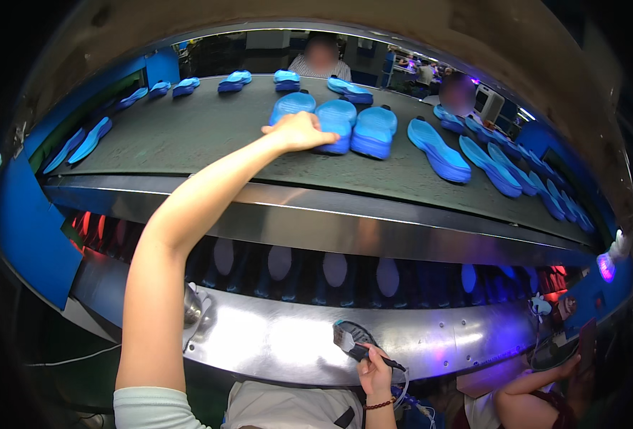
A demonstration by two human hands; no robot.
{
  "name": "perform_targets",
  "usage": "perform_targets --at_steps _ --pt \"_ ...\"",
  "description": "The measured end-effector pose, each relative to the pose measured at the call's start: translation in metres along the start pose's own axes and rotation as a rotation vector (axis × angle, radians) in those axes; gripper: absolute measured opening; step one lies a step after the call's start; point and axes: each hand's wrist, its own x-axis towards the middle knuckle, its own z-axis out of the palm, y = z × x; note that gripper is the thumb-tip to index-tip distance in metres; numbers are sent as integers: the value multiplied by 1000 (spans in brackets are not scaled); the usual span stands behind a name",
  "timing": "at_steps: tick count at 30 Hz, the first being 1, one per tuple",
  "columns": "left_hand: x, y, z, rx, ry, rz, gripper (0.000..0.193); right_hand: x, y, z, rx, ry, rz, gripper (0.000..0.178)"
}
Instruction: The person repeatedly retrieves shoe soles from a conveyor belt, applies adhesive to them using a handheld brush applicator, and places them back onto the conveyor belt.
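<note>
Looking matt and foam-like: blue soles (334,123); dark belt (188,136) appearing dull rubber; metal rail (374,232) shining glossy, smooth.

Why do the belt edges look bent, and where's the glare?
Head view: fisheye lens bows the belt and steel rail toward the rim; glare blooms on the lower steel panel; corners fall dark; purple lamp flares at right.

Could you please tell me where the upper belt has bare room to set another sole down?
The near strip of the belt, between the left hand on a blue sole and the steel rail, is bare. So is the patch between the far-left soles and that hand. The right end is packed with a row of soles.
</note>
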Motion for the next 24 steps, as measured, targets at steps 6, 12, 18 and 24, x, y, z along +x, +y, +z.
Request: perform_targets --at_steps 6,12,18,24 --pt "-8 101 48 -137 -155 224 57 1 -6 -16 36 -6 -6 21" --pt "-17 75 41 207 102 523 35 -4 -21 -11 49 -7 -91 20" --pt "-112 16 4 -490 417 551 27 -8 -32 -32 -5 -1 -206 29" --pt "-233 -27 26 -1741 -73 47 60 0 -45 -30 -10 -48 -287 23"
